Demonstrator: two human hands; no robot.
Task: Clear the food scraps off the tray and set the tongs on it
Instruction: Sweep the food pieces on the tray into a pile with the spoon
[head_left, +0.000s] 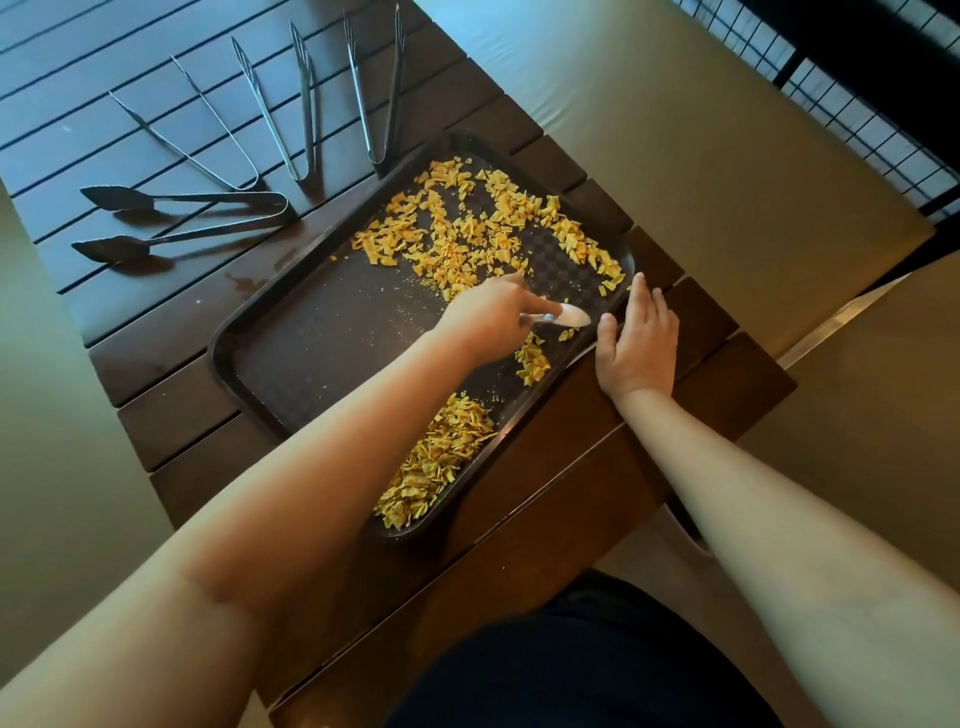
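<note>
Dark clothing (582, 670) is filling the near edge of the view. Left hand (488, 317) is gripping a pale scraper (563, 316), its blade lying on the brown tray (311, 343). Right hand (638, 343) is resting flat, fingers straight, against the tray's right rim. Yellow food scraps (467, 234) are lying across the far half, with a heap (441, 457) at the near corner. Four tongs (291, 114) are lying on the slatted table (156, 374), left of and beyond the tray.
</note>
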